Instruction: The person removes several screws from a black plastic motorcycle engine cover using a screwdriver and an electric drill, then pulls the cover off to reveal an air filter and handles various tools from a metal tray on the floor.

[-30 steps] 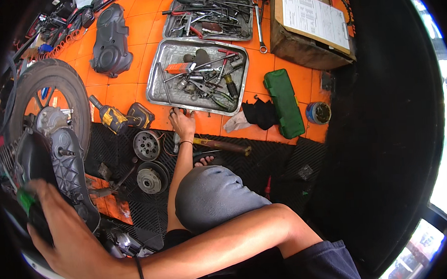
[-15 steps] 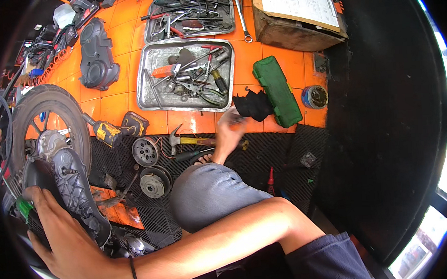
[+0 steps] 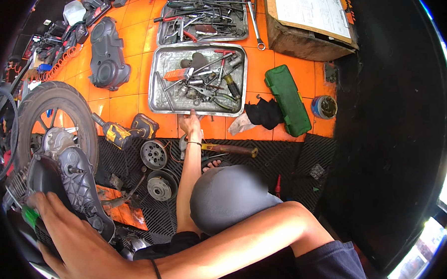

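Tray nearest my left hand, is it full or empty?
Partly filled: loose tools lie in the tray, its bottom showing around them.

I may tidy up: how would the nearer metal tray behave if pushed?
The nearer metal tray looks stiff, given its raised rim. Holding many metal tools, it's probably heavy; lying loose, they may slide and rattle.
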Tool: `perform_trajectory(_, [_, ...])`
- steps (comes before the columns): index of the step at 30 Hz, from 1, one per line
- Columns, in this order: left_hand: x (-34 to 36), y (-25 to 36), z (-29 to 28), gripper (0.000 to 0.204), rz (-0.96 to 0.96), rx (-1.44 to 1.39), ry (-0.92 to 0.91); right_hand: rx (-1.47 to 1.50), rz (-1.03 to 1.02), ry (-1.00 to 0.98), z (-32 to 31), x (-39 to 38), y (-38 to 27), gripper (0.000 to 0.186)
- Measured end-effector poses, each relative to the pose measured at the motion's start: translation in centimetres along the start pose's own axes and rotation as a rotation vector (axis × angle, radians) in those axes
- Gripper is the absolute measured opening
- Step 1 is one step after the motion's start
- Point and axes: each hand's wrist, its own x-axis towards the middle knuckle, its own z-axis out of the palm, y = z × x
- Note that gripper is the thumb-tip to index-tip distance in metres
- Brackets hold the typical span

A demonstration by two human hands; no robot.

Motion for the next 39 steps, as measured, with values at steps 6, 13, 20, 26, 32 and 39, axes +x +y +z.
perform_trajectory(6, [-3.3, -1.4, 5.1, 0.038, -0.019, -0.054, -0.045, -0.045, -0.027, 0.066, 0.0, 1.2, 0.4, 0.063])
perform_trajectory(13, [-12.8, -0.2, 8.6, 0.051, 0.552, 1.133, -0.329, -0.027, 0.030, 0.044, 0.4, 0.9, 0.5, 0.063])
perform_trajectory(20, [-13.0, -2.2, 11.0, 0.039, 0.443, 0.856, -0.763, 0.021, -0.166, 0.094, 0.3, 0.2, -0.9, 0.063])
perform_trajectory(26, [-15.1, 3.5, 16.3, 0.048, 0.043, 0.591, -1.138, -0.002, -0.143, 0.061, 2.1, -2.5, -1.5, 0.066])
perform_trajectory(32, [-23.9, 10.3, 18.7, 0.063, -0.308, 0.659, -2.012, -0.063, -0.188, 0.062, 0.6, -3.8, -3.0, 0.060])
perform_trajectory(39, [-16.2, 7.0, 1.9, 0.060, -0.070, 0.600, -1.034, -0.104, -0.220, -0.014, 1.9, -3.2, -2.6, 0.038])
